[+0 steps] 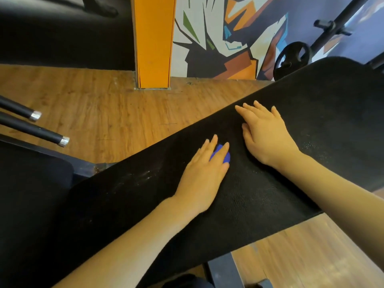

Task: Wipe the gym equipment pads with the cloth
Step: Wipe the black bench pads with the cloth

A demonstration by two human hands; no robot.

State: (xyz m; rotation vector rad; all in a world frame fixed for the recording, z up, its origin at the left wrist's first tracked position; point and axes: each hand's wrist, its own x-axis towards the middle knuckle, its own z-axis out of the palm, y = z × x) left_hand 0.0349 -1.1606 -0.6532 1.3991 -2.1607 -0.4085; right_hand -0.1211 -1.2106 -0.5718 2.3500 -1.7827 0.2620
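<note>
A: What's visible of the person, head cam?

B: Two bare forearms and hands. Left hand (202, 173), right hand (265, 138). No sleeves in frame on either arm, uncovered right to the picture edge.

A: Gloves, watch, rings, wristbands?

B: Bare wrists, bare fingers. Nails short, unpainted as far as I can tell; slight blur.

A: Any clothing at all?

B: Only a dark patch at the bottom edge, between the arms. Could be trousers or a knee. Too dark and cropped to tell fabric or colour.
</note>
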